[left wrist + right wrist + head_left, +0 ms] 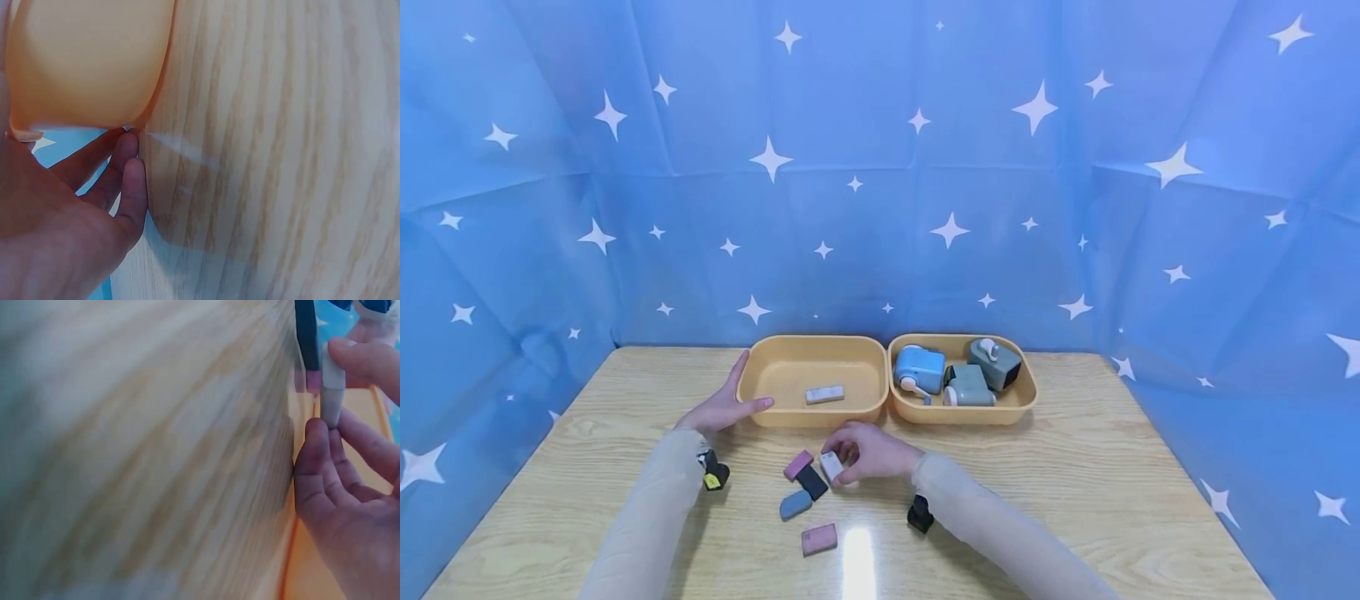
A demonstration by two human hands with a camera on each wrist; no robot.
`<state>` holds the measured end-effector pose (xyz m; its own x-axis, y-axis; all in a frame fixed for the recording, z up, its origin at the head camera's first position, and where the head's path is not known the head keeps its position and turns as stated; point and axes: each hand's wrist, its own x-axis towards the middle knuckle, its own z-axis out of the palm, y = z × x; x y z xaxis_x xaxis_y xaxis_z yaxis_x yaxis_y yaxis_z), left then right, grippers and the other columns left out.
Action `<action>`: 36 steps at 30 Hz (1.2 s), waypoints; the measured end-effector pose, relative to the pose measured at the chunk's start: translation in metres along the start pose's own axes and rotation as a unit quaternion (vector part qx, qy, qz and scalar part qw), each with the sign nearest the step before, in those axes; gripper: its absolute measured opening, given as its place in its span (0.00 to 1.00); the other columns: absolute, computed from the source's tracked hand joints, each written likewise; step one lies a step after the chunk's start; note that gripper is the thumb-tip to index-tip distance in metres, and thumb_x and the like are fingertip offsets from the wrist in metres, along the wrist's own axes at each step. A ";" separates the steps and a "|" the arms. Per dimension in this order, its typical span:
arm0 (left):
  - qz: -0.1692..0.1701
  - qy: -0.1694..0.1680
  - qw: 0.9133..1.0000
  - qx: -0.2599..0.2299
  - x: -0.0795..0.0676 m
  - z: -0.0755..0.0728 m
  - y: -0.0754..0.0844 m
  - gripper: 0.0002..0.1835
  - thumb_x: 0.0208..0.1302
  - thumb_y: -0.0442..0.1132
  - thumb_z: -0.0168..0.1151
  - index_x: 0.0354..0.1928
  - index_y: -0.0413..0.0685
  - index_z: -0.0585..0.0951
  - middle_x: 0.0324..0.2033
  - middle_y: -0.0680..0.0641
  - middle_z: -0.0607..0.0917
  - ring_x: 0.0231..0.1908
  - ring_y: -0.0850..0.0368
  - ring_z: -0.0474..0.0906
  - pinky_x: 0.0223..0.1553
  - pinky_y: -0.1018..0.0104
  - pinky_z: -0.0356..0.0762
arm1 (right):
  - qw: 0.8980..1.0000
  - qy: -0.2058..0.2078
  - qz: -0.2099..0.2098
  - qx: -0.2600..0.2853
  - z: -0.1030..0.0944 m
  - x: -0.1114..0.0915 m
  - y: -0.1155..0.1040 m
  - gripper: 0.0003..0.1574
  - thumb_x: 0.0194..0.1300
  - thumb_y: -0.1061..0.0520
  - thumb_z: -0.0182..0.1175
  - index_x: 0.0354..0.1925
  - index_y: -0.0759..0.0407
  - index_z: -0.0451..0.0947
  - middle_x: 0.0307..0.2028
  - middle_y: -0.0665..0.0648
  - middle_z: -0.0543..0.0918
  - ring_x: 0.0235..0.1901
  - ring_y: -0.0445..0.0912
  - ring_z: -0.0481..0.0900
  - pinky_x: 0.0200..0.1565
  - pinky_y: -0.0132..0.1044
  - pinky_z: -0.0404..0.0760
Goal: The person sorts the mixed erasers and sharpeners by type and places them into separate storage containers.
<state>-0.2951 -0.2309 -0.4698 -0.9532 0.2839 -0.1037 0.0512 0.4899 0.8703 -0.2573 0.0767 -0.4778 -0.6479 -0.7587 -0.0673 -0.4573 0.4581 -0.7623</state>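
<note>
My left hand [721,408] grips the left end of a yellow-orange plastic bin [820,418], thumb over its front rim and fingers along its outer side. In the left wrist view those fingertips touch near the bin's base. Inside the bin lies one white eraser [824,394]. My right hand [880,454] pinches another white eraser [831,467] by its ends, low over the table in front of the bin. Beside it are a pink eraser [798,465], a black eraser [812,481] and a blue eraser [795,504]. A second pink eraser [818,540] lies nearer the front.
A matching bin [970,415] stands against the first one's right end. It holds a blue crank pencil sharpener [920,368] and two grey-green ones [967,385]. A blue starry curtain [850,208] rises behind the wooden table [1135,483] and along both sides.
</note>
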 end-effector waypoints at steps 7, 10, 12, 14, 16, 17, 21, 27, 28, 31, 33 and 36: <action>-0.007 -0.001 1.000 0.009 -0.003 -0.002 0.000 0.61 0.60 0.54 0.65 0.75 0.51 0.27 0.73 0.29 0.39 0.69 0.27 0.41 0.64 0.32 0.38 | 1.000 0.011 -0.003 -0.013 -0.003 -0.005 -0.004 0.27 0.51 0.57 0.75 0.51 0.53 0.80 0.39 0.45 0.74 0.35 0.37 0.75 0.38 0.29 0.77; -0.013 -0.005 1.000 0.007 -0.003 -0.001 0.000 0.61 0.60 0.54 0.65 0.74 0.51 0.27 0.72 0.29 0.39 0.69 0.27 0.41 0.64 0.32 0.38 | 1.000 0.018 0.000 -0.014 -0.006 -0.008 -0.008 0.27 0.50 0.56 0.75 0.51 0.51 0.81 0.39 0.45 0.74 0.35 0.38 0.74 0.38 0.30 0.76; -0.012 -0.007 1.000 0.009 -0.003 -0.001 0.000 0.61 0.60 0.54 0.65 0.74 0.51 0.26 0.72 0.29 0.39 0.69 0.27 0.41 0.64 0.31 0.38 | 1.000 0.021 -0.001 -0.015 -0.007 -0.009 -0.009 0.27 0.50 0.56 0.75 0.51 0.52 0.81 0.39 0.45 0.74 0.35 0.38 0.74 0.39 0.30 0.76; -0.014 -0.006 1.000 0.008 -0.003 -0.001 0.000 0.61 0.60 0.55 0.65 0.74 0.51 0.26 0.72 0.29 0.38 0.69 0.27 0.40 0.64 0.31 0.38 | 1.000 0.023 -0.002 -0.017 -0.009 -0.010 -0.011 0.27 0.50 0.56 0.74 0.51 0.52 0.81 0.39 0.45 0.75 0.36 0.38 0.74 0.39 0.30 0.76; -0.015 -0.006 1.000 0.009 -0.003 -0.001 0.000 0.61 0.60 0.54 0.65 0.74 0.51 0.26 0.73 0.30 0.38 0.69 0.28 0.40 0.64 0.31 0.38 | 1.000 0.022 -0.003 -0.019 -0.010 -0.010 -0.012 0.27 0.50 0.56 0.74 0.51 0.53 0.81 0.39 0.44 0.75 0.36 0.37 0.74 0.39 0.30 0.76; -0.014 -0.006 1.000 0.008 -0.003 -0.001 0.001 0.61 0.60 0.54 0.65 0.74 0.51 0.26 0.72 0.29 0.38 0.69 0.28 0.40 0.64 0.31 0.38 | 1.000 0.022 -0.004 -0.019 -0.010 -0.011 -0.012 0.27 0.50 0.57 0.74 0.51 0.53 0.81 0.39 0.44 0.75 0.36 0.37 0.74 0.39 0.29 0.76; -0.015 -0.006 1.000 0.007 -0.003 -0.001 0.001 0.61 0.60 0.55 0.65 0.75 0.52 0.26 0.73 0.30 0.38 0.69 0.28 0.40 0.64 0.31 0.38 | 1.000 0.021 -0.008 -0.020 -0.012 -0.013 -0.014 0.27 0.50 0.57 0.74 0.51 0.54 0.81 0.39 0.43 0.75 0.36 0.37 0.75 0.40 0.29 0.77; -0.013 -0.007 1.000 0.009 -0.001 0.000 -0.001 0.61 0.60 0.55 0.65 0.75 0.52 0.26 0.73 0.31 0.38 0.69 0.28 0.40 0.64 0.31 0.38 | 0.999 0.025 -0.020 -0.016 -0.017 -0.016 -0.020 0.27 0.51 0.59 0.74 0.51 0.55 0.81 0.40 0.44 0.75 0.37 0.39 0.76 0.41 0.30 0.78; -0.015 -0.007 1.000 0.010 -0.001 0.000 -0.001 0.61 0.60 0.55 0.65 0.75 0.52 0.26 0.73 0.31 0.38 0.69 0.28 0.40 0.64 0.31 0.38 | 0.999 0.026 -0.022 -0.016 -0.018 -0.017 -0.022 0.27 0.51 0.59 0.73 0.51 0.55 0.81 0.40 0.45 0.75 0.37 0.39 0.76 0.41 0.31 0.78; -0.018 -0.004 1.000 0.011 0.000 -0.001 -0.001 0.62 0.59 0.55 0.66 0.75 0.53 0.27 0.73 0.31 0.38 0.69 0.28 0.40 0.64 0.31 0.38 | 0.999 0.027 -0.028 -0.017 -0.022 -0.019 -0.026 0.27 0.52 0.58 0.73 0.52 0.55 0.81 0.40 0.46 0.74 0.37 0.39 0.76 0.42 0.30 0.78; -0.021 -0.003 1.000 0.014 0.000 -0.001 -0.001 0.62 0.59 0.55 0.66 0.75 0.53 0.26 0.73 0.31 0.38 0.69 0.28 0.40 0.64 0.30 0.37 | 0.999 0.026 -0.030 -0.017 -0.024 -0.020 -0.029 0.27 0.53 0.57 0.73 0.52 0.55 0.80 0.40 0.46 0.74 0.37 0.39 0.76 0.42 0.30 0.78; -0.019 -0.003 1.000 0.012 0.000 -0.001 -0.002 0.62 0.59 0.55 0.66 0.75 0.53 0.26 0.73 0.31 0.37 0.70 0.28 0.38 0.64 0.30 0.37 | 0.999 0.023 -0.035 -0.009 -0.027 -0.020 -0.031 0.27 0.53 0.58 0.73 0.52 0.56 0.80 0.40 0.47 0.74 0.37 0.38 0.76 0.42 0.30 0.78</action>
<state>-0.2957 -0.2322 -0.4710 -0.9526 0.2703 -0.1399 0.0222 0.5199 0.8539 -0.2471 0.0901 -0.4353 -0.6409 -0.7675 0.0147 -0.5128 0.4138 -0.7522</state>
